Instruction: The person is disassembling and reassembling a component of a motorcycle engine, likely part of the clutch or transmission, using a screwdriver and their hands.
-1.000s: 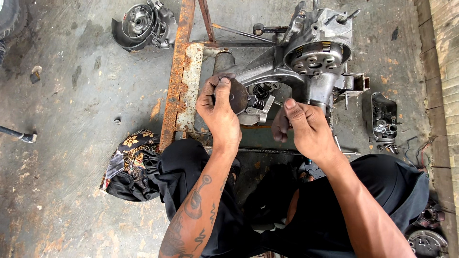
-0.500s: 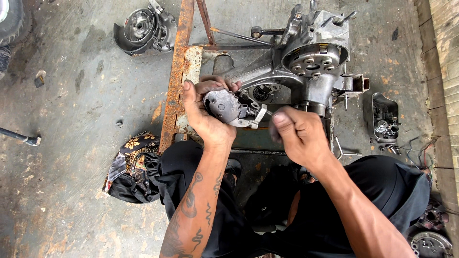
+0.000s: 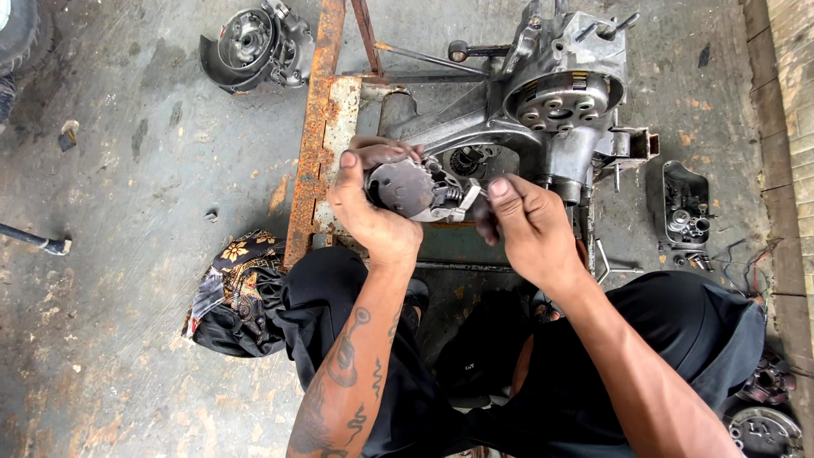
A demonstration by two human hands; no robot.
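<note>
Left hand: the left hand curls around a small metal engine part, thumb up at 12 o'clock, fingers wrapped over its far edge, holding it clear of the frame.
Right hand: the right hand sits at 3 o'clock of that part, fingers bunched together, with the tips pinching the part's spring end (the exact contact is partly hidden).
Part: round grey disc face turned toward the camera, with a spring and bright bracket on its right side.
Engine: the big grey engine case lies at 1 o'clock of the hands, resting on a rusty metal frame.
Floor, 11 o'clock: a round dark cover lies on the concrete.
Floor, 3 o'clock: a small black tray of bits sits beside the engine.
Floor, 8 o'clock: a patterned cloth is bunched against the person's knee.
</note>
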